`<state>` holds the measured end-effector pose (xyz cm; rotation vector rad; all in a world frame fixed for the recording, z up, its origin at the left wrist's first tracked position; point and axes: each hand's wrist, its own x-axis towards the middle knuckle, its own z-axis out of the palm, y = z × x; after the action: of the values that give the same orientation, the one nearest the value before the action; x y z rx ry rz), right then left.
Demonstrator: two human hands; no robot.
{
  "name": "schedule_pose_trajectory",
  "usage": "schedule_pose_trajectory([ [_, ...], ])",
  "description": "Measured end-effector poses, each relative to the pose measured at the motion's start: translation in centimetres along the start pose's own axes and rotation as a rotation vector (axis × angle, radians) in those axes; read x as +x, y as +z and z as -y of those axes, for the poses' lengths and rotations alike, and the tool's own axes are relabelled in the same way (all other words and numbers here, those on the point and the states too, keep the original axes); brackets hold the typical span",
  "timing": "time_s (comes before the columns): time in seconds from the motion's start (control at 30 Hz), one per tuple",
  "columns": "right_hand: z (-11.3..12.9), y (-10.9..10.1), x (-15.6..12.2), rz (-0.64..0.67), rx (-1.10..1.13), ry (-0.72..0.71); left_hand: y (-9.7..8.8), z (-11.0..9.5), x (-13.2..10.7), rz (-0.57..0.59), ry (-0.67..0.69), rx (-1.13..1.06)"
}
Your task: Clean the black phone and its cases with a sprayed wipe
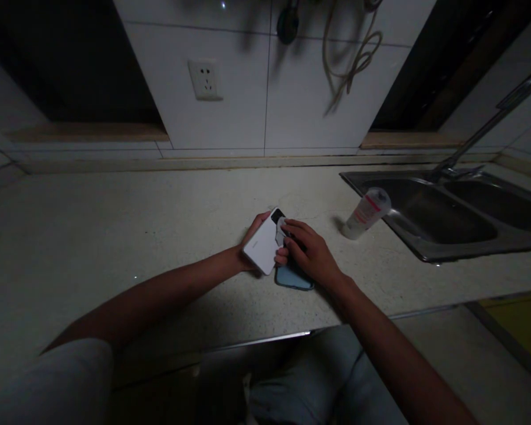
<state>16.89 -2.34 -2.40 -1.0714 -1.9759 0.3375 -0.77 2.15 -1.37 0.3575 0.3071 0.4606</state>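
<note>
My left hand [253, 229] is closed around a white smartphone [260, 247]. The phone is tilted, its back facing me and its dark camera block at the upper end. My right hand [312, 251] pinches a small crumpled whitish piece [280, 231], like a tissue or wipe, against the phone's right edge just below the cameras. Beneath my right hand a blue phone case [294, 277] lies on the counter, its upper part hidden by the hand.
A clear plastic cup [366, 213] with pink print stands on the counter [115, 224], right of my hands. Farther right is a steel double sink [425, 251] with a tall faucet [473, 139]. A wall socket [205, 79] and a looped cord [358, 62] are at the back.
</note>
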Motion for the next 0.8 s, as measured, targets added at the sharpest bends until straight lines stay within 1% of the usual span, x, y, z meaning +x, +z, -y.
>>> schedule_pose_trajectory([
  [0.37,-0.03,0.03,-0.03,-0.008,-0.006,0.0,0.34,0.09,-0.15,-0.042,0.006,-0.019],
  [0.8,0.08,-0.04,-0.01,-0.003,-0.022,0.004,0.19,0.08,-0.07,-0.015,0.005,-0.002],
])
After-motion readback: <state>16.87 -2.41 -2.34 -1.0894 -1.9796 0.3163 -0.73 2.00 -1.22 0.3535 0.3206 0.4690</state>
